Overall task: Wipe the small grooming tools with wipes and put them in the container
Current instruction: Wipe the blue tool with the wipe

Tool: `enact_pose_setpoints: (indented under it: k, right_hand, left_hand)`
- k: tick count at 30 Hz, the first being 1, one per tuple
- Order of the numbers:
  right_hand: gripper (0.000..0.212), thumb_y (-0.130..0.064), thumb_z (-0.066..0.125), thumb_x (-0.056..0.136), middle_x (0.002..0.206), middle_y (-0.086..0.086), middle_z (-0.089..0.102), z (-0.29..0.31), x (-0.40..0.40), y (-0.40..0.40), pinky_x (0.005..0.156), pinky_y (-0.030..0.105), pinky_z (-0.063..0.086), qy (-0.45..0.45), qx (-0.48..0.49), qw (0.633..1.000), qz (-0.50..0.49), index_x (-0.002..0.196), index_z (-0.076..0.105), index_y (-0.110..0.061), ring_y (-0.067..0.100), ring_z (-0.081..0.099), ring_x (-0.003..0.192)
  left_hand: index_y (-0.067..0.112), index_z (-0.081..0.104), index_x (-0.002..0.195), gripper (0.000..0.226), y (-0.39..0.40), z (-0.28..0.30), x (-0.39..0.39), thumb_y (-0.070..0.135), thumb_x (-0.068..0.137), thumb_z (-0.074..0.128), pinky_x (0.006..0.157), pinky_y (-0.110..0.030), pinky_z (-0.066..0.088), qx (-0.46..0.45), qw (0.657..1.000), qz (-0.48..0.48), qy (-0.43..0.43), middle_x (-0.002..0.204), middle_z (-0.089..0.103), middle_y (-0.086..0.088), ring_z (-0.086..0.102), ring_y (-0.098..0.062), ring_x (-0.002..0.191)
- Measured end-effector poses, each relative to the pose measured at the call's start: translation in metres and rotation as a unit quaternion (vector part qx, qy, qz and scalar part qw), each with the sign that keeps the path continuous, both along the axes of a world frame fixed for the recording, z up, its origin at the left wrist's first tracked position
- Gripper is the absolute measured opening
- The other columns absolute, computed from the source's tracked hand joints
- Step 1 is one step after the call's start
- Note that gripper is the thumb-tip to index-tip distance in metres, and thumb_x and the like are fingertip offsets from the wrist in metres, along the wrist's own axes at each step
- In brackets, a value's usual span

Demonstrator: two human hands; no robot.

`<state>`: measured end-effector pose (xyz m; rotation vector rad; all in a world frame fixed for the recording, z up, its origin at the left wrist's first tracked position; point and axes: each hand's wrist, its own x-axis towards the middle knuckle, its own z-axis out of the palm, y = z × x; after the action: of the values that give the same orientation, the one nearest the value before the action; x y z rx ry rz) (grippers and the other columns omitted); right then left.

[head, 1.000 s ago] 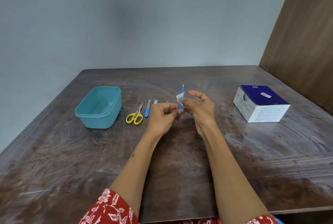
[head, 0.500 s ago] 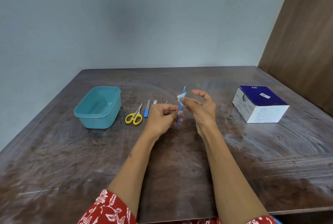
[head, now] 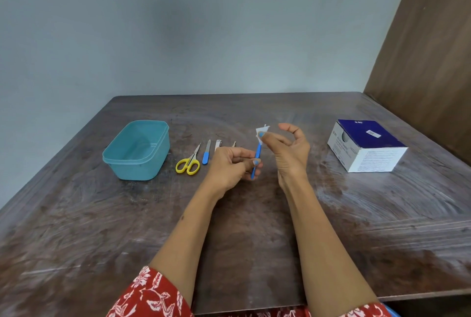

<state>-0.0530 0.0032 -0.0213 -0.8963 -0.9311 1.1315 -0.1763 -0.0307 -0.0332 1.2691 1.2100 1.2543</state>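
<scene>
The teal container [head: 137, 149] stands open-topped at the left of the table [head: 76, 227], reachable from above. Yellow scissors [head: 188, 162], a blue-handled file [head: 206, 155] and two small metal tools lie in a row just beside it. The wipe box [head: 367, 146] stands well apart, right.

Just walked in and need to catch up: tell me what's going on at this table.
A person is cleaning grooming tools. The left hand grips a blue-handled tool upright while the right hand pinches a small white wipe around its upper end. Yellow scissors and other tools lie on the table beside the teal container, which looks empty.
</scene>
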Motion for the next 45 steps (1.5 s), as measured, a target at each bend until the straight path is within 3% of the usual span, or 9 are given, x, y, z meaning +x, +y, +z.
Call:
enact_pose_setpoints:
  k: [5,8,14,19,24,30,36,42,45]
  right_hand:
    - [0.040,0.000,0.079,0.066,0.063,-0.001,0.071,-0.0012,-0.0017,0.0004,0.093,0.044,0.050,-0.025,-0.034,0.999,0.032,0.090,0.053,-0.019,0.013,0.065,0.069]
    - [0.040,-0.001,0.079,0.065,0.063,-0.001,0.071,-0.0015,-0.0018,0.0000,0.089,0.041,0.051,-0.046,-0.045,0.997,0.038,0.090,0.054,-0.019,0.012,0.064,0.067]
    - [0.039,0.002,0.076,0.068,0.057,-0.005,0.069,0.0006,0.0000,0.0012,0.084,0.033,0.052,0.001,-0.008,1.000,-0.014,0.092,0.054,-0.019,0.005,0.064,0.061]
    - [0.038,0.000,0.077,0.066,0.061,-0.005,0.071,-0.0013,-0.0019,0.0001,0.085,0.037,0.052,-0.045,-0.033,0.998,0.027,0.092,0.056,-0.019,0.008,0.065,0.066]
    - [0.040,0.001,0.076,0.068,0.058,-0.005,0.069,0.0000,-0.0003,0.0018,0.091,0.038,0.050,0.020,0.003,1.000,-0.020,0.095,0.055,-0.021,0.007,0.064,0.064]
    - [0.037,0.002,0.075,0.068,0.058,-0.003,0.069,0.0000,-0.0028,-0.0006,0.093,0.043,0.050,0.010,-0.023,1.000,0.002,0.092,0.056,-0.018,0.006,0.063,0.060]
    - [0.041,0.003,0.076,0.068,0.056,-0.003,0.067,0.0029,-0.0001,0.0016,0.099,0.044,0.047,0.078,-0.005,0.997,-0.031,0.095,0.053,-0.017,0.010,0.064,0.066]
    - [0.043,0.005,0.076,0.069,0.056,-0.003,0.068,0.0037,-0.0033,-0.0001,0.099,0.046,0.047,0.064,-0.013,0.998,-0.006,0.095,0.050,-0.017,0.009,0.065,0.065]
    - [0.048,0.007,0.075,0.068,0.058,-0.001,0.067,0.0048,-0.0010,0.0008,0.100,0.047,0.046,0.113,-0.004,0.993,-0.042,0.100,0.048,-0.015,0.010,0.067,0.067]
  left_hand:
    - [0.014,0.069,0.082,0.012,0.0009,-0.0013,-0.0006,0.002,0.081,0.066,0.063,-0.033,0.059,0.007,1.000,0.023,0.003,0.067,0.072,-0.001,0.067,-0.014,0.060]
    - [0.017,0.069,0.080,0.015,0.0006,-0.0007,-0.0024,0.003,0.081,0.066,0.063,-0.032,0.059,0.009,1.000,0.025,0.006,0.069,0.073,-0.001,0.069,-0.015,0.063]
    - [0.012,0.067,0.080,0.013,-0.0023,0.0006,0.0028,-0.001,0.081,0.065,0.054,-0.025,0.056,-0.012,1.000,-0.008,-0.026,0.065,0.072,-0.003,0.067,-0.014,0.057]
    - [0.008,0.068,0.086,0.009,0.0004,-0.0001,-0.0001,0.001,0.081,0.065,0.062,-0.031,0.058,-0.011,1.000,0.015,-0.019,0.070,0.072,-0.005,0.067,-0.015,0.060]
    - [0.009,0.066,0.081,0.010,-0.0023,0.0006,0.0023,-0.001,0.081,0.066,0.054,-0.026,0.056,-0.010,0.999,-0.019,-0.027,0.066,0.072,-0.004,0.067,-0.015,0.056]
    - [0.012,0.067,0.078,0.013,-0.0036,0.0013,0.0015,-0.001,0.081,0.066,0.056,-0.028,0.058,-0.006,1.000,-0.004,-0.018,0.065,0.072,-0.004,0.066,-0.014,0.055]
    - [0.008,0.066,0.082,0.011,-0.0036,0.0021,0.0023,-0.003,0.081,0.065,0.055,-0.027,0.057,-0.015,1.000,-0.021,-0.005,0.065,0.072,-0.004,0.067,-0.015,0.056]
    - [0.011,0.065,0.078,0.014,-0.0034,0.0029,0.0014,-0.003,0.081,0.065,0.058,-0.031,0.058,-0.009,1.000,-0.008,-0.001,0.065,0.071,-0.004,0.066,-0.016,0.056]
    - [0.010,0.066,0.080,0.013,-0.0048,0.0032,0.0022,-0.003,0.081,0.064,0.058,-0.030,0.057,-0.008,1.000,-0.016,0.016,0.067,0.071,-0.005,0.066,-0.015,0.057]
